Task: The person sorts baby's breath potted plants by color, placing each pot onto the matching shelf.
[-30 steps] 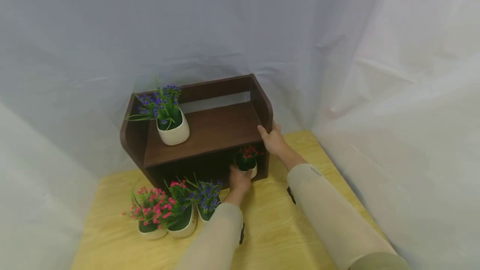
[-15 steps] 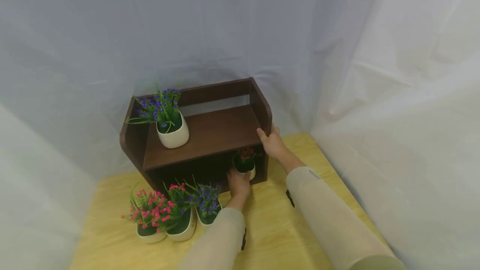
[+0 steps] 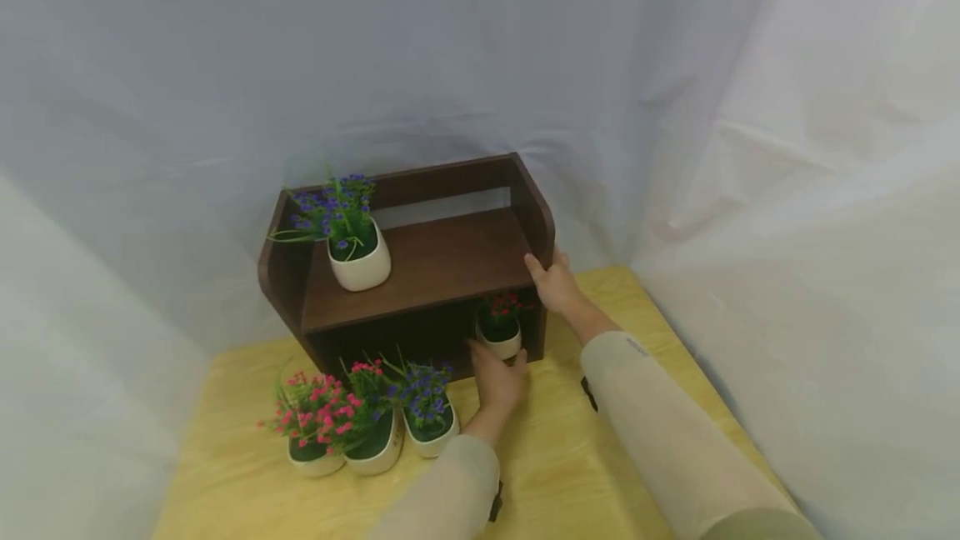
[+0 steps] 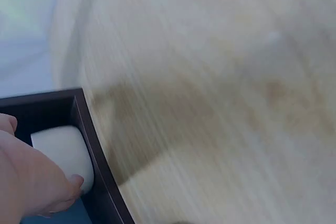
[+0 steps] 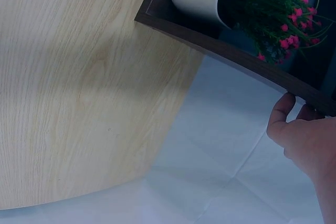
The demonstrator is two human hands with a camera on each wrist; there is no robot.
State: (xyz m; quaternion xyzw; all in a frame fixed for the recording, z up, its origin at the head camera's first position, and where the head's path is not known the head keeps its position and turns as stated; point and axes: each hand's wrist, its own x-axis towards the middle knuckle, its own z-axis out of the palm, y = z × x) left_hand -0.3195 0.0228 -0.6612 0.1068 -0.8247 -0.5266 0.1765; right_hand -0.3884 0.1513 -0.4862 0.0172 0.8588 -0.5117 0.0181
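1. Drawn back slightly toward the near side since the earlier frame: left hand (image 3: 498, 383). More of the near face of the red-flowered pot (image 3: 501, 346) now shows.
2. Red-flowered pot stands upright at the right end of the lower compartment (image 3: 408, 338) of a dark brown shelf (image 3: 457, 252).
3. Left hand: thumb and fingers spread apart at the near side of this pot, not closed round it; whether a fingertip touches it cannot be told.
4. Right hand (image 3: 557, 283) grips the near edge of the right side panel (image 3: 534, 211), thumb on the inner side, fingers against the outer face.
5. Upper board of the shelf, left end: one purple-flowered pot (image 3: 362, 267), upright.
6. Near left, before the shelf, three pots form a row: left pot (image 3: 313, 463) and middle pot (image 3: 378, 457) with pink flowers, right pot (image 3: 433, 440) with blue-purple flowers.
7. Shelf and row stand on a wood-grain table (image 3: 577, 457); white sheeting (image 3: 465, 48) hangs at the far side and right.
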